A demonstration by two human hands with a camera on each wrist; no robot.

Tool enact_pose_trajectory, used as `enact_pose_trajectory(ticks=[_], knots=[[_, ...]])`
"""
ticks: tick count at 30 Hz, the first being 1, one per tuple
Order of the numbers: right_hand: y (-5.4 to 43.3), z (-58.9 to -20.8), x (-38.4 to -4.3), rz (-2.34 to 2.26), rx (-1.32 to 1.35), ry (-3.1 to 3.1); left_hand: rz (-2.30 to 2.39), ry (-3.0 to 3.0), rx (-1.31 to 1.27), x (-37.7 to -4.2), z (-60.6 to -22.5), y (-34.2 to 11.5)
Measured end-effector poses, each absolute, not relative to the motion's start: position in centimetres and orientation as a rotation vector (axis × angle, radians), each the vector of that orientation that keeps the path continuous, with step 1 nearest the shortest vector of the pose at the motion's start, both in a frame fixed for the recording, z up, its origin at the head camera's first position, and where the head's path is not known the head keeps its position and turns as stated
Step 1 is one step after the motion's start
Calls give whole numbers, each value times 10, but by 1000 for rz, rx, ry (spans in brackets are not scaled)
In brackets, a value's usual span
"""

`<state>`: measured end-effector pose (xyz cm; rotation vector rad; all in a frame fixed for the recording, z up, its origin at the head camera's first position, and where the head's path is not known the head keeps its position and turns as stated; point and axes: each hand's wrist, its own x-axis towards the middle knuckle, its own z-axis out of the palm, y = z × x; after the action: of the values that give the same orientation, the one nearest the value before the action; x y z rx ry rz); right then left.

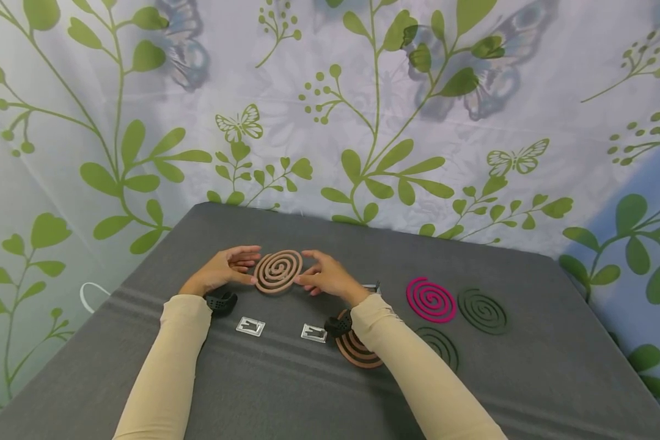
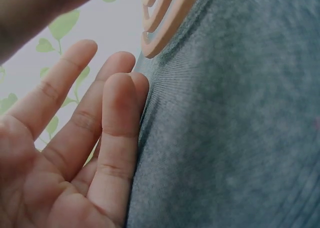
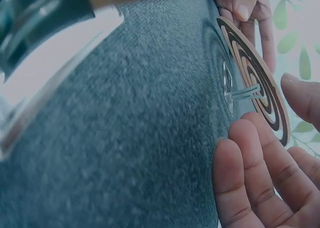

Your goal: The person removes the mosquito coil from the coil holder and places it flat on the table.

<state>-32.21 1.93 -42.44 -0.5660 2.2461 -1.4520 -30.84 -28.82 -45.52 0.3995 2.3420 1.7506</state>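
A brown mosquito coil (image 1: 278, 269) sits level between the two hands, held above the grey cloth by the prong of a metal stand (image 3: 245, 93). My left hand (image 1: 227, 269) lies at the coil's left edge with fingers extended and thumb close to the rim. On the opposite side is my right hand (image 1: 326, 276), its thumb and fingers spread around the rim. Gaps show between the right fingers and the coil (image 3: 248, 78) in the right wrist view. In the left wrist view, the fingers stand apart from the coil (image 2: 170, 28).
Two flat metal stands (image 1: 250, 326) lie in front. Another metal piece (image 1: 373, 287) is partly hidden behind the right wrist. A second brown coil (image 1: 357, 355) lies under the right forearm. Rightward are a pink coil (image 1: 431, 299) and two dark green coils (image 1: 482, 311). A patterned curtain (image 1: 330, 122) hangs behind.
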Motion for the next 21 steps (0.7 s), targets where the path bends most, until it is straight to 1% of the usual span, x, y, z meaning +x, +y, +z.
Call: enact_pose_trajectory(ticks=[11,21], knots=[[11,-424,-319,-1511,-494,2191,1744,2331,362,-311,-458,-290],[7,-427,-319,-1516,-429,2195,1661,2389,390,-312,-457,-291]])
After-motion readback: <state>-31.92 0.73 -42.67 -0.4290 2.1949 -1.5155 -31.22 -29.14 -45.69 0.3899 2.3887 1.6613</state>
